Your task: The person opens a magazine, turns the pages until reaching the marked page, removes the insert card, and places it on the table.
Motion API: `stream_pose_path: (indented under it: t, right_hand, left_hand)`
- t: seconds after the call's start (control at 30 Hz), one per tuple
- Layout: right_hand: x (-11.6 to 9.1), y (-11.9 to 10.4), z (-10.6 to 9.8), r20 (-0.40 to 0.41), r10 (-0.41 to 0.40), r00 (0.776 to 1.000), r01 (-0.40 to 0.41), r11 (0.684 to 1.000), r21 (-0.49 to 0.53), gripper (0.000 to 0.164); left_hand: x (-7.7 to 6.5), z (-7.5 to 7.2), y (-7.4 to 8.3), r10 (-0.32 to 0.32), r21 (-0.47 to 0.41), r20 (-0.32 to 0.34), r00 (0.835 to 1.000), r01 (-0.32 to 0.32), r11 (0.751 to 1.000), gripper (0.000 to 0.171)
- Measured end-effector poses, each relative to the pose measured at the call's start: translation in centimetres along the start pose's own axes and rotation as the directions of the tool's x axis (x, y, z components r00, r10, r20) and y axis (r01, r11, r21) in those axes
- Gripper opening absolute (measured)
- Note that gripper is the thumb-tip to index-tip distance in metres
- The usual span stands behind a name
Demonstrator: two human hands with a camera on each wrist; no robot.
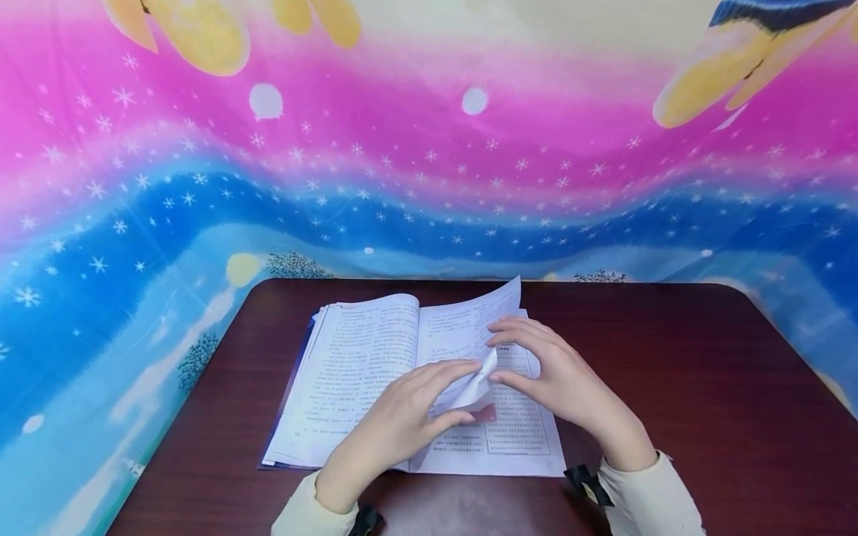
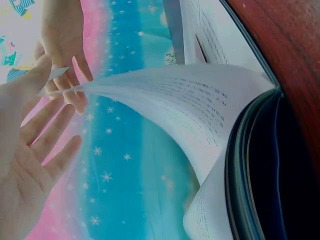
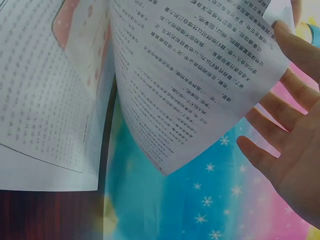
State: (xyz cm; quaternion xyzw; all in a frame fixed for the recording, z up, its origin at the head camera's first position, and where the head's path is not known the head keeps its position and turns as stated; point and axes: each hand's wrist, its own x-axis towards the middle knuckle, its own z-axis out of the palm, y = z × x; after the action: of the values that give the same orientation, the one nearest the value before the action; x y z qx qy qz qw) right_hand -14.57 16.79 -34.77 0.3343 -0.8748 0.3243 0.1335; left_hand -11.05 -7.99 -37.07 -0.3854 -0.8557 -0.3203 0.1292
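Note:
An open book (image 1: 355, 365) with printed pages lies on the table. One right-hand page (image 1: 462, 316) is lifted and curves up from the spine, its near corner (image 1: 479, 385) bent over into a small white flap. My left hand (image 1: 398, 409) pinches that bent part between thumb and index finger, the other fingers spread in the left wrist view. From the right, my right hand (image 1: 570, 380) holds the same page's edge; its thumb lies on the paper in the right wrist view, with its other fingers (image 3: 270, 120) extended beside the sheet.
The dark red-brown table (image 1: 704, 387) extends on both sides of the book. Behind it hangs a colourful cloth (image 1: 429, 164) with snowflakes. A small pinkish-red patch (image 1: 484, 413) shows on the page beneath the lifted sheet.

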Motion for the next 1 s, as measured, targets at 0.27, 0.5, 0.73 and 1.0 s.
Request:
stream_pose_path:
  t: [0.27, 0.5, 0.73, 1.0]
  right_hand:
    - [0.4, -0.7, -0.1, 0.021, -0.003, 1.0, 0.003, 1.0, 0.002, 0.053]
    - [-0.3, -1.5, -0.4, 0.041, 0.003, 0.999, -0.004, 1.0, 0.022, 0.074]
    - [-1.2, -1.5, -0.4, 0.027, -0.053, 0.998, 0.053, 0.998, -0.029, 0.067]
    - [-3.1, -0.3, -0.3, 0.088, 0.009, 0.996, 0.0, 0.994, -0.105, 0.06]
  left_hand:
    - [-0.3, -0.2, 0.1, 0.035, 0.032, -0.038, 0.999, -0.034, 0.999, 0.057]
    - [-1.0, -0.5, -0.3, 0.04, 0.07, -0.069, 0.997, -0.035, 0.997, 0.049]
    - [-2.1, -1.2, -0.9, 0.039, 0.093, -0.131, 0.991, -0.026, 0.995, 0.05]
    - [-4.1, -2.1, -2.4, 0.019, 0.132, -0.254, 0.967, 0.015, 0.991, 0.059]
